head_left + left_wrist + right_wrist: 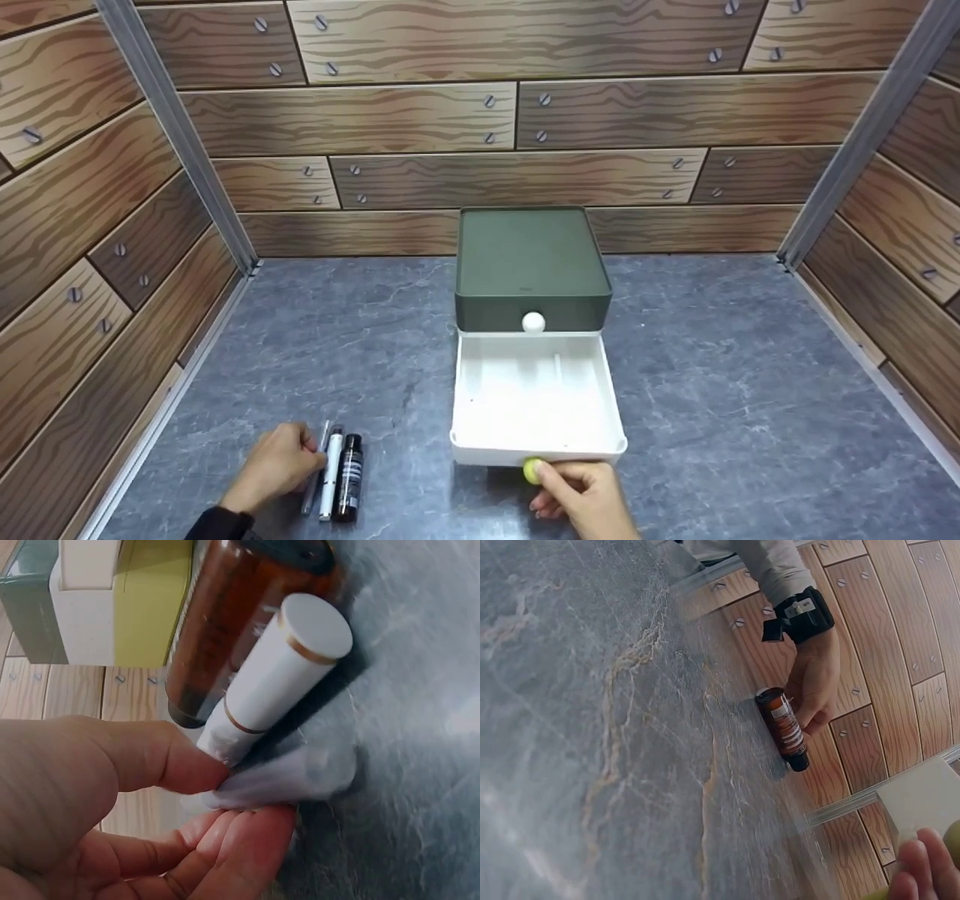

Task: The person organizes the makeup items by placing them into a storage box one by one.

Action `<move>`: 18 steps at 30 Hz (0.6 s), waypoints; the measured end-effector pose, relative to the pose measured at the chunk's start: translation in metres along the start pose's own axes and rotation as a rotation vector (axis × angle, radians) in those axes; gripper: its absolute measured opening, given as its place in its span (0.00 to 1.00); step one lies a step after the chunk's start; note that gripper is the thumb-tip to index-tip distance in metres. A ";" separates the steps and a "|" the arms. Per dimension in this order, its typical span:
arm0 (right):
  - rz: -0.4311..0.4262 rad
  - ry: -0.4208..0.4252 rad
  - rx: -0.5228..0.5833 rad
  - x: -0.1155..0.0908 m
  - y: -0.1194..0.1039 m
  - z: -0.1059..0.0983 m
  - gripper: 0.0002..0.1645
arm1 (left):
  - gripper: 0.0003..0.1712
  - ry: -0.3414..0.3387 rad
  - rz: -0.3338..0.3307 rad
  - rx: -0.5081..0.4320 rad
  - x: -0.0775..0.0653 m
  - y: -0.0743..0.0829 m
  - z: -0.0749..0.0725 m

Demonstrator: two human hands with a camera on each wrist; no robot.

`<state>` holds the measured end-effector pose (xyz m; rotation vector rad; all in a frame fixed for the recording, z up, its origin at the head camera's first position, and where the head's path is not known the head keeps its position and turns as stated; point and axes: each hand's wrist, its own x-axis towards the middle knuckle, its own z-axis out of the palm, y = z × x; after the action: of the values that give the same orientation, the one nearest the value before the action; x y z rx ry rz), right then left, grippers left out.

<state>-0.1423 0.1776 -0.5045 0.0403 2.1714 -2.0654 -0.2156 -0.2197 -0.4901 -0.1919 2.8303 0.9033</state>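
My left hand pinches a slim translucent tube between thumb and fingertips, over the dark marbled tabletop. Beside that tube lie a white cylinder with gold rings and a brown bottle with a black cap, side by side. At the front of a dark green box, a white drawer is pulled far out. My right hand holds the drawer's yellow-green knob between thumb and fingers. The inside of the drawer shows only its white floor.
A white knob sits on the green front above the drawer. Wood-patterned panels enclose the tabletop at the back and both sides, with grey metal strips at the corners.
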 end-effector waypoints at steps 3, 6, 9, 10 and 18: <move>-0.014 -0.003 0.001 -0.002 0.000 -0.001 0.24 | 0.08 -0.007 -0.005 -0.019 0.001 0.002 -0.003; -0.013 -0.009 0.007 -0.001 0.001 -0.001 0.24 | 0.08 -0.019 -0.013 -0.060 0.000 0.003 -0.009; -0.003 -0.004 0.013 -0.001 0.001 -0.001 0.24 | 0.09 -0.044 -0.017 -0.134 0.001 0.008 -0.015; 0.000 -0.003 0.014 -0.001 0.001 -0.002 0.24 | 0.09 -0.053 -0.024 -0.163 0.001 0.010 -0.016; 0.005 -0.001 0.012 0.001 0.002 -0.002 0.23 | 0.18 -0.212 0.018 -0.498 -0.002 0.031 -0.024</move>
<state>-0.1432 0.1797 -0.5070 0.0462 2.1568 -2.0753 -0.2217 -0.2084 -0.4526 -0.1197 2.3731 1.5194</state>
